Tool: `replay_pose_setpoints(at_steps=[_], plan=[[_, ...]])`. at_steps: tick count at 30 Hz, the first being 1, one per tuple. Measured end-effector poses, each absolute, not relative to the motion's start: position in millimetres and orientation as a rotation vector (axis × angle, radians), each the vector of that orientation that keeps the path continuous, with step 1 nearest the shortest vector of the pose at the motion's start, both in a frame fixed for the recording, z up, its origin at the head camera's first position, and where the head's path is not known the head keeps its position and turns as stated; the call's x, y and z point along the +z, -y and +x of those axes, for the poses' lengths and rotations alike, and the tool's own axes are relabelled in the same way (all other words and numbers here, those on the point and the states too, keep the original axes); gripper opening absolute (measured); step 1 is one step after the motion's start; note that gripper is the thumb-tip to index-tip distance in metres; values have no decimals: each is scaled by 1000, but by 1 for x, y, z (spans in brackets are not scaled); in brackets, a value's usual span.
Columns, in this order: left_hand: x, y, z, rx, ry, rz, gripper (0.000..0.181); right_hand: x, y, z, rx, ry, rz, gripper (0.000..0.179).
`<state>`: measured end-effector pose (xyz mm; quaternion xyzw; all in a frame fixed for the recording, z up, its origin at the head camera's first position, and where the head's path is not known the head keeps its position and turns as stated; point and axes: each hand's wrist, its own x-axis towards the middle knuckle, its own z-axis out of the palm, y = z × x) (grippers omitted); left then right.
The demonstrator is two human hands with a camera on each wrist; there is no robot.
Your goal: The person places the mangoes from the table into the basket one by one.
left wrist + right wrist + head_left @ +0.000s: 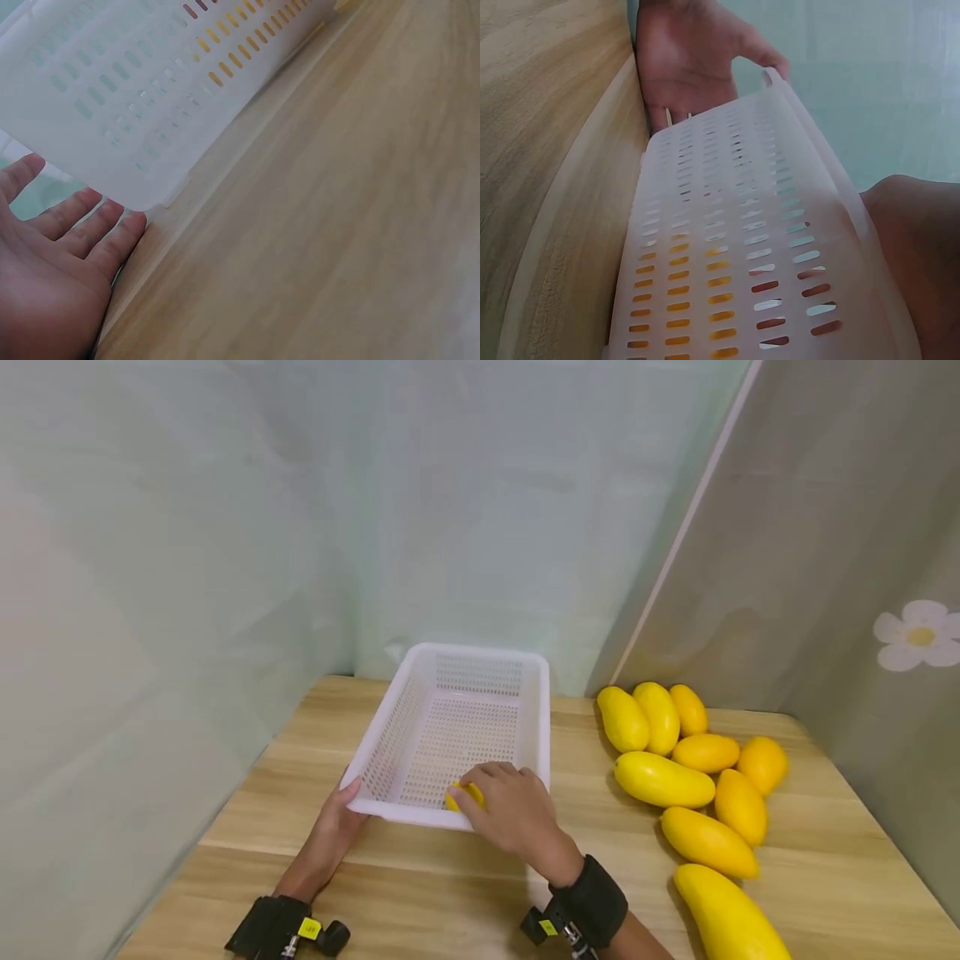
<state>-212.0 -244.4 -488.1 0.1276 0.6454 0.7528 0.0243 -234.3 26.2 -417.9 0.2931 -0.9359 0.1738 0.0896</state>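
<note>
A white slotted plastic basket (542,727) rests on the wooden table. At its near left corner my left hand (341,822) holds the basket, thumb on the rim; the left wrist view has that hand's fingertips (112,244) against the outside of the basket. My right hand (513,806) reaches over the near rim and grips a yellow mango (467,796) low inside, mostly covered by the hand. Yellow also shows through the slots of the basket wall (727,225) in the right wrist view. The right hand's fingertips are partly hidden in the head view.
To the right of the basket, several yellow mangoes lie on the table (592,877), among them a long mango (663,780) and a large mango (727,914) near the front. Pale curtains (480,527) stand behind the table and along its sides.
</note>
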Motion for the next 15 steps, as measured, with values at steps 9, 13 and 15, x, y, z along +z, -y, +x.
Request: replay_pose_setpoints(at_steps=[9,13,15], plan=[[-482,244,-213,2309,-2000,380,48,-416,-27,-238,545,2789,845,44],[-483,247,-213,2300,-2004,382,48,-414,-25,-239,563,2746,879,41],[-485,247,-214,2296,-2009,394,48,-414,-26,-239,563,2718,898,40]])
